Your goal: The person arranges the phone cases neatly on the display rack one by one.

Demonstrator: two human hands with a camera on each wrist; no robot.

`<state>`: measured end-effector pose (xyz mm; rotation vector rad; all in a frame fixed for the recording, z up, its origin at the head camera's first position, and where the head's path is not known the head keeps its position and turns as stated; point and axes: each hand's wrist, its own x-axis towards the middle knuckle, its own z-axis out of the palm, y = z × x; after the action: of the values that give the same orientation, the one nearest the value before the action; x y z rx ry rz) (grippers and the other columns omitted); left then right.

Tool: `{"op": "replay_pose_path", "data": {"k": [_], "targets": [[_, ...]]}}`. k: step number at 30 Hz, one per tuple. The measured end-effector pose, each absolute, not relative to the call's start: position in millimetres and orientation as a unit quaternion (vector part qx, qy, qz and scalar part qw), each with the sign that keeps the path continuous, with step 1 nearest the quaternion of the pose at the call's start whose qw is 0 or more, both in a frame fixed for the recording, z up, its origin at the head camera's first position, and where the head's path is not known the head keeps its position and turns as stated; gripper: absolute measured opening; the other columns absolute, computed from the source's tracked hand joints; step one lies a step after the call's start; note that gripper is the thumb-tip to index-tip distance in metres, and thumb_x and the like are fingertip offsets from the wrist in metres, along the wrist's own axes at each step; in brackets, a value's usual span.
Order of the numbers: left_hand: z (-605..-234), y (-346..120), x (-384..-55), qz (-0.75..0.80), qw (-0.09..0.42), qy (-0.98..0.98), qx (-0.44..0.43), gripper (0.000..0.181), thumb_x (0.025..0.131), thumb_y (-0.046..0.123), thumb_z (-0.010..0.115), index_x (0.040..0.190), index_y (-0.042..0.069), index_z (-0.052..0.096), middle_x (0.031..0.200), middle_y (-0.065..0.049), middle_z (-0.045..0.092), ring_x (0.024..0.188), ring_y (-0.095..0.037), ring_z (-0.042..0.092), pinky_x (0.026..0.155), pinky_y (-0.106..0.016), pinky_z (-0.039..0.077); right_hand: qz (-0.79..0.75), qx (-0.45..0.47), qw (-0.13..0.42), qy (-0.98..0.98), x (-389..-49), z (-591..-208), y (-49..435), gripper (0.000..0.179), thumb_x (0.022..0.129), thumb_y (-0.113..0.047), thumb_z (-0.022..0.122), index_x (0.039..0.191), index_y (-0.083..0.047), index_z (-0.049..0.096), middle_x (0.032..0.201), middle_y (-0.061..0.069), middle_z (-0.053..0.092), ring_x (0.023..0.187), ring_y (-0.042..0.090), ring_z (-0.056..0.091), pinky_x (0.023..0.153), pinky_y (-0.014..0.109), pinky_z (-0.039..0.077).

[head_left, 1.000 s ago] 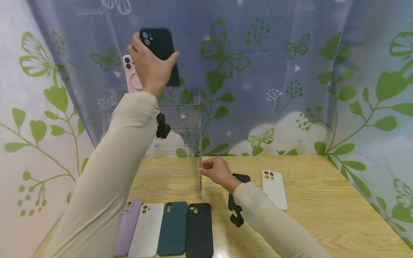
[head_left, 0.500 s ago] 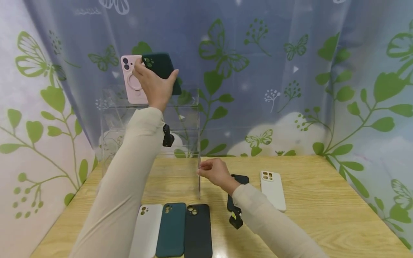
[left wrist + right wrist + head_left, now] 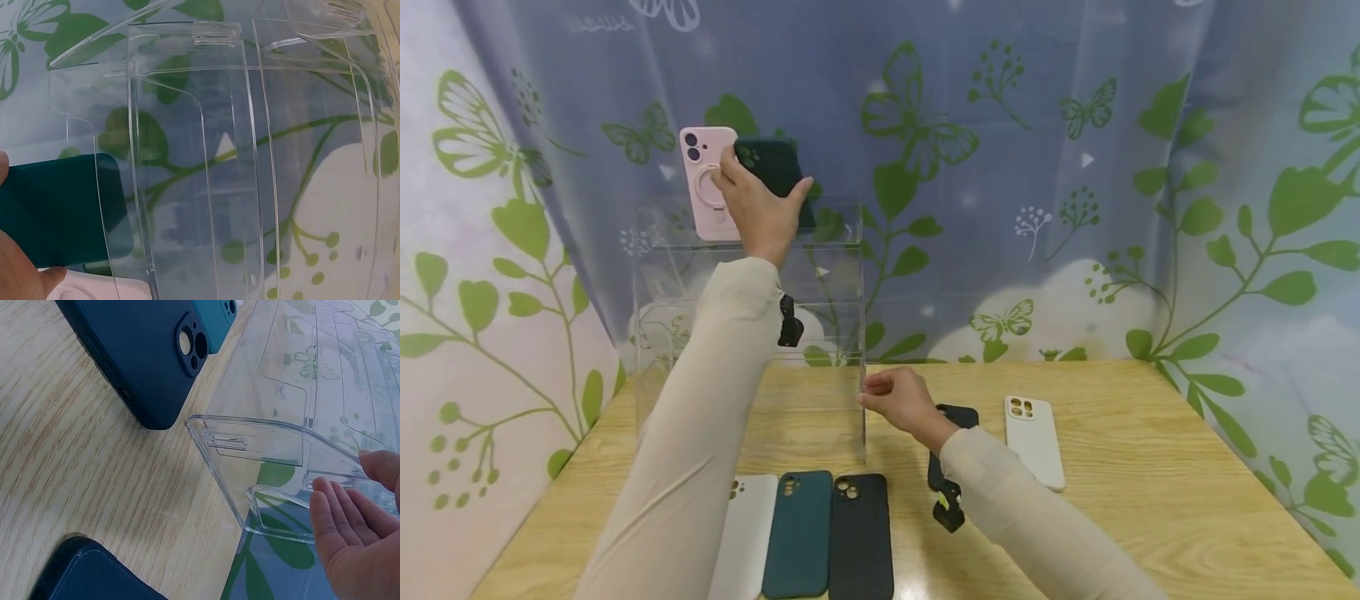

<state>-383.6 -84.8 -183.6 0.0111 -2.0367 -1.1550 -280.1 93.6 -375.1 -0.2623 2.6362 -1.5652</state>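
High at the back left, my left hand (image 3: pixel 760 208) holds a dark green phone case (image 3: pixel 778 171) by its sides, thumb on the right edge. The case's lower end sits at the top tier of a clear acrylic display stand (image 3: pixel 863 333); the left wrist view shows the case (image 3: pixel 56 209) behind a clear front lip. A pink phone case (image 3: pixel 713 212) with a ring stands upright on that tier, just left of the green one. Lower down, my right hand (image 3: pixel 904 404) grips the stand's right side edge between thumb and fingers; its fingers (image 3: pixel 337 515) look fairly straight there.
Along the table's front lie a white case (image 3: pixel 748 533), a teal case (image 3: pixel 797 533) and a black case (image 3: pixel 861 533). A dark case (image 3: pixel 958 415) lies partly under my right forearm, with a cream case (image 3: pixel 1035 446) right of it. A patterned curtain (image 3: pixel 1037 167) hangs behind.
My left hand has brought the green case down from above the stand to its top tier, beside the pink case. The right hand stays at the stand's side.
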Motion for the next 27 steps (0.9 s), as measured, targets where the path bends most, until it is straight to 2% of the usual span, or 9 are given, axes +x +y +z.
{"op": "replay_pose_path", "data": {"k": [6, 12, 15, 22, 25, 27], "targets": [[-184, -84, -384, -0.436, 0.359, -0.825, 0.014, 0.084, 0.087, 0.043, 0.067, 0.150, 0.013, 0.019, 0.140, -0.013, 0.029, 0.123, -0.026, 0.044, 0.107, -0.031, 0.036, -0.505, -0.085, 0.029, 0.858, -279, -375, 94, 0.031, 0.090, -0.016, 0.068, 0.119, -0.004, 0.066, 0.106, 0.008, 0.069, 0.097, 0.021, 0.065, 0.082, 0.035, 0.055], [-185, -85, -383, -0.414, 0.349, -0.841, 0.018, 0.072, 0.095, 0.042, 0.055, 0.153, 0.013, 0.022, 0.144, -0.012, 0.032, 0.125, -0.027, 0.046, 0.105, -0.036, 0.039, -0.510, -0.084, 0.030, 0.856, -279, -376, 94, 0.031, 0.090, -0.016, 0.068, 0.119, -0.004, 0.066, 0.105, 0.008, 0.069, 0.096, 0.020, 0.065, 0.081, 0.035, 0.055], [-184, -87, -383, -0.404, 0.365, -0.839, 0.015, 0.069, 0.097, 0.040, 0.053, 0.153, 0.012, 0.025, 0.143, -0.012, 0.033, 0.127, -0.025, 0.044, 0.103, -0.035, 0.040, -0.508, -0.087, 0.028, 0.856, -279, -376, 94, 0.032, 0.090, -0.016, 0.068, 0.119, -0.003, 0.066, 0.105, 0.008, 0.069, 0.096, 0.021, 0.065, 0.081, 0.035, 0.055], [-183, -91, -383, -0.373, 0.446, -0.814, -0.011, 0.062, 0.095, 0.031, 0.060, 0.149, 0.012, 0.036, 0.138, -0.010, 0.039, 0.126, -0.022, 0.040, 0.098, -0.031, 0.044, -0.506, -0.088, 0.026, 0.858, -280, -376, 94, 0.031, 0.090, -0.017, 0.069, 0.118, -0.004, 0.067, 0.104, 0.008, 0.069, 0.095, 0.021, 0.066, 0.081, 0.035, 0.055], [-185, -93, -383, -0.331, 0.470, -0.817, -0.041, 0.057, 0.096, 0.026, 0.058, 0.148, 0.011, 0.038, 0.143, -0.009, 0.039, 0.132, -0.020, 0.036, 0.104, -0.029, 0.039, -0.506, -0.089, 0.025, 0.858, -280, -376, 94, 0.031, 0.090, -0.017, 0.069, 0.118, -0.004, 0.067, 0.104, 0.008, 0.069, 0.095, 0.021, 0.065, 0.081, 0.035, 0.055], [-187, -95, -383, -0.291, 0.481, -0.825, -0.061, 0.055, 0.097, 0.025, 0.057, 0.148, 0.011, 0.039, 0.148, -0.007, 0.038, 0.138, -0.022, 0.031, 0.112, -0.032, 0.031, -0.505, -0.089, 0.025, 0.858, -280, -377, 94, 0.031, 0.090, -0.017, 0.069, 0.118, -0.004, 0.067, 0.104, 0.008, 0.069, 0.095, 0.021, 0.065, 0.081, 0.035, 0.055]]}}
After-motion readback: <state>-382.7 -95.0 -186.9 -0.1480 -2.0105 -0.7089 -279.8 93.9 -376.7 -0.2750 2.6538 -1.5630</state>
